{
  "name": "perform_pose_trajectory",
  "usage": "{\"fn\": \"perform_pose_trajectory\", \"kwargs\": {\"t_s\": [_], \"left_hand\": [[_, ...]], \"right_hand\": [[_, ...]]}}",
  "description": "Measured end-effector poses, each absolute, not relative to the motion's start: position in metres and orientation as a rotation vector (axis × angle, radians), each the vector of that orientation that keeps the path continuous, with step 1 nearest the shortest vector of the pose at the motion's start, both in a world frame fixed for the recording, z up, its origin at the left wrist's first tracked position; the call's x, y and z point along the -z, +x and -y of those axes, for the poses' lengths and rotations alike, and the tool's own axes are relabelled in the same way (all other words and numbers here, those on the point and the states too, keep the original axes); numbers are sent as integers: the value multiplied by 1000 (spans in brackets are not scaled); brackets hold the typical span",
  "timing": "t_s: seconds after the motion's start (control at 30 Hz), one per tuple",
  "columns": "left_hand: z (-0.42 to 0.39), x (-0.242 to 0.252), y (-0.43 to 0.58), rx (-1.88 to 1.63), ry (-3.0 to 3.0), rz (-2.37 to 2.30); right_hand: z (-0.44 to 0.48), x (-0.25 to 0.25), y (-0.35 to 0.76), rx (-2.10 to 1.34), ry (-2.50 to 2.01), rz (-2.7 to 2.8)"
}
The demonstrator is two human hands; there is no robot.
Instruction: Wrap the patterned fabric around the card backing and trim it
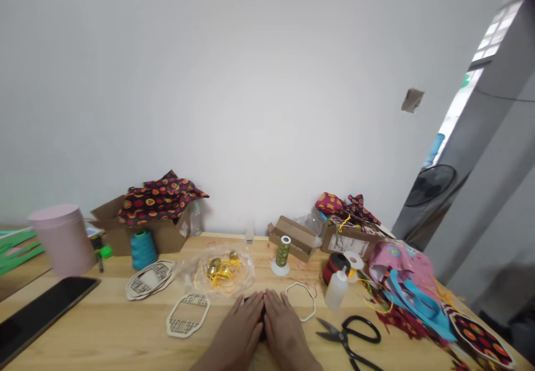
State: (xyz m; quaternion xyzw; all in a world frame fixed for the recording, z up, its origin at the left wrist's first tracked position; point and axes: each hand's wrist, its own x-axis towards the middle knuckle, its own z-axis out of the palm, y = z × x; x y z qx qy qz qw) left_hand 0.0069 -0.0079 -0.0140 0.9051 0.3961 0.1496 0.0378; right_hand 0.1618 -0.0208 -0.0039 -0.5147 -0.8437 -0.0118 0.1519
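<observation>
My left hand (241,327) and my right hand (285,326) lie side by side, palms down, at the front middle of the table. Their fingers are stretched out and close together, resting on a small dark piece (263,326) that shows between them. Most of that piece is hidden, so I cannot tell its kind. Close to my right hand are a thin scalloped frame (314,306) and black-handled scissors (343,337) with their blades slightly apart. To the left of my left hand lies a pale cut-out frame (168,326) with lattice patterns.
Behind are a plastic bag with bells and yellow cord (223,271), a green thread spool (283,253) and a small open carton (295,236). A white glue bottle (336,290) stands right. Left are stacked frames (150,280), teal thread (142,250) and a phone (44,318).
</observation>
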Motion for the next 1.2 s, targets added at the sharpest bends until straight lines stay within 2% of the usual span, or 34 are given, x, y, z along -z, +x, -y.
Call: {"fn": "perform_pose_trajectory", "kwargs": {"t_s": [0.37,0.83,1.2], "left_hand": [[16,-9,2,-318,2716,-1236],[31,3,-2,-303,2562,-1621],[33,0,8,-249,2528,-1596]], "right_hand": [[22,4,164,-54,-1520,2456],[18,-6,159,-90,-1590,2452],[9,9,139,-67,-1594,2438]]}}
